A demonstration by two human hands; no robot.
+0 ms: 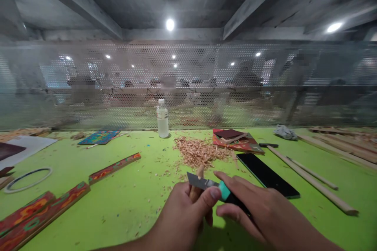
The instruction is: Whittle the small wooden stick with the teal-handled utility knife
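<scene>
My left hand [186,210] is closed around a small piece of wood [200,171], whose pale, narrowed tip sticks up above the fingers. The rest of the piece is mostly hidden in the grip. In my right hand [259,204] is a utility knife [225,192] with a black and teal handle, its blade pointing left across the wood. My left thumb presses near the base of the blade, by the teal part. Just beyond both hands a heap of wood shavings [196,151] lies on the bright green table [118,211].
A water bottle [163,119] stands near the perforated metal screen [132,106]. To the right lie a black phone [268,174], a hammer [312,178] and wood strips [338,147]. Painted wood strips [59,211] and a white ring [28,180] are at left. Sandpaper [231,134] lies behind the phone.
</scene>
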